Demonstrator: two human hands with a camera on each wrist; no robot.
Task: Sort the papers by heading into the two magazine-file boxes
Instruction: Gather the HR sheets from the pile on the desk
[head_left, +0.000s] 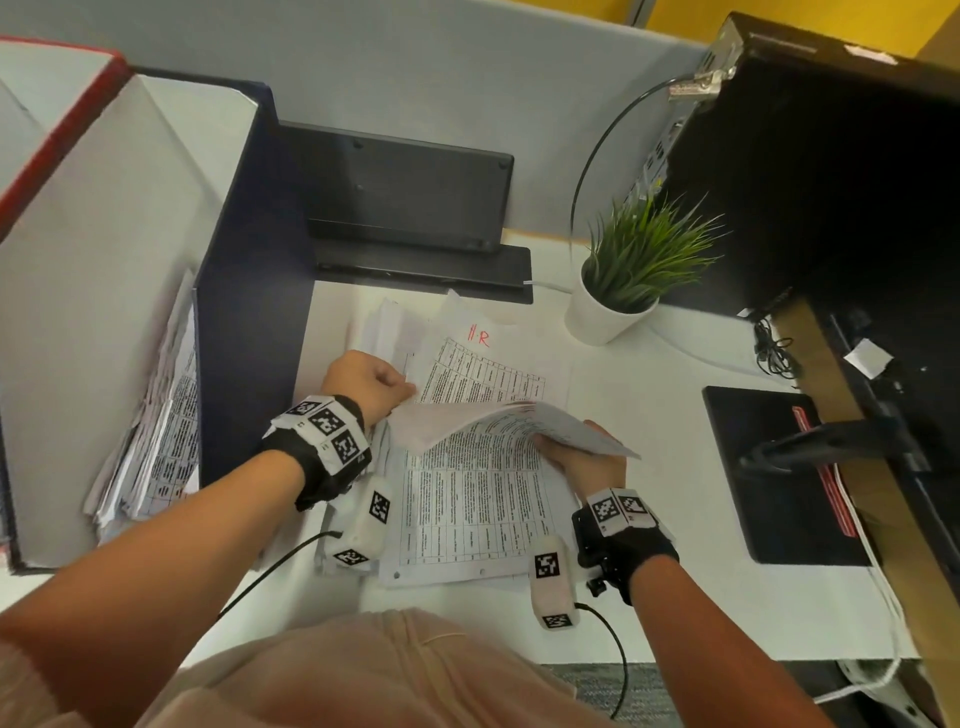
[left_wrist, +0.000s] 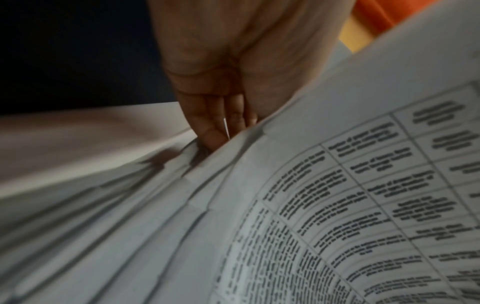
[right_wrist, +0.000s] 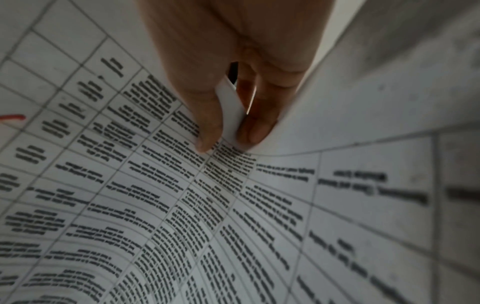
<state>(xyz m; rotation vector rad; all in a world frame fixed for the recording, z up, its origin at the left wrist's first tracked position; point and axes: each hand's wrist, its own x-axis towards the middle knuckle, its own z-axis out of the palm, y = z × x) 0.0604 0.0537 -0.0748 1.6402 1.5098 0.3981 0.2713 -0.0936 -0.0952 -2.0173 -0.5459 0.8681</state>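
A loose stack of printed table sheets (head_left: 467, 504) lies on the white desk in front of me. My right hand (head_left: 582, 452) pinches a few lifted sheets (head_left: 498, 421) that curl up over the stack; in the right wrist view thumb and finger (right_wrist: 207, 123) clamp a sheet edge. My left hand (head_left: 371, 382) grips the left edge of the papers, its fingers (left_wrist: 213, 131) tucked between sheets. Under the lifted sheets lies a page headed "H.R" in red (head_left: 478, 335). On the left stand a navy magazine-file box (head_left: 249, 312) holding several papers (head_left: 161, 431) and a red-edged box (head_left: 62, 130).
A potted plant (head_left: 623, 275) stands behind the stack on the right. A black device (head_left: 405, 197) leans on the partition at the back. A black computer case (head_left: 831, 182) and a black pad (head_left: 779, 478) occupy the right side, with cables trailing nearby.
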